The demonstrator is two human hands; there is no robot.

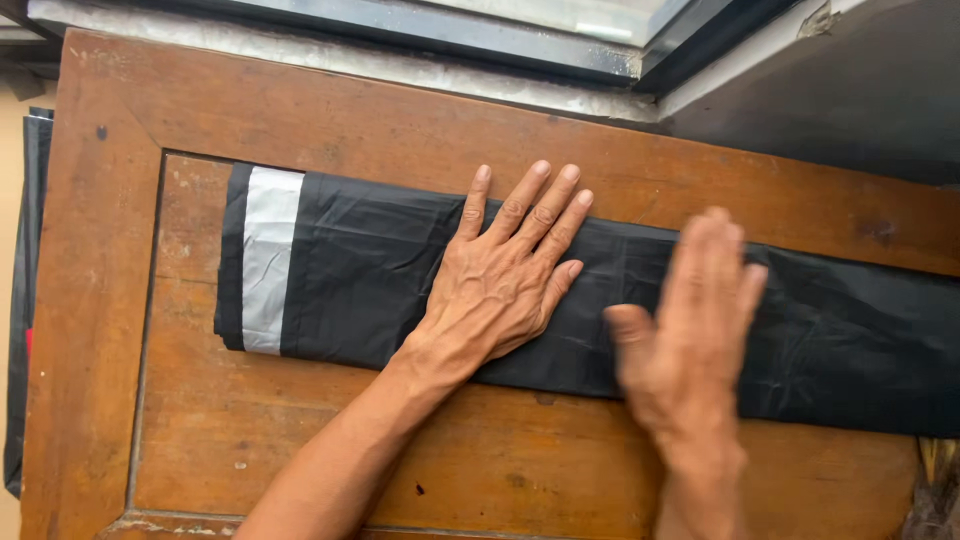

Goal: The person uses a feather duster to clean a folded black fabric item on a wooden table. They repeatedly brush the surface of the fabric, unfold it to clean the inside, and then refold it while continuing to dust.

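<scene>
A long folded strip of black plastic sheet (360, 270) lies flat across a brown wooden table (330, 130), with a silver-grey band (268, 260) near its left end. My left hand (505, 275) rests flat on the middle of the sheet, palm down, fingers spread. My right hand (690, 335) is blurred with motion over the sheet just to the right, fingers straight and together, holding nothing. The sheet runs off the right side of the view.
A window frame and concrete sill (420, 55) run along the table's far edge. More black plastic (25, 290) hangs beside the table's left side. The table's front right corner looks worn and broken (935, 490).
</scene>
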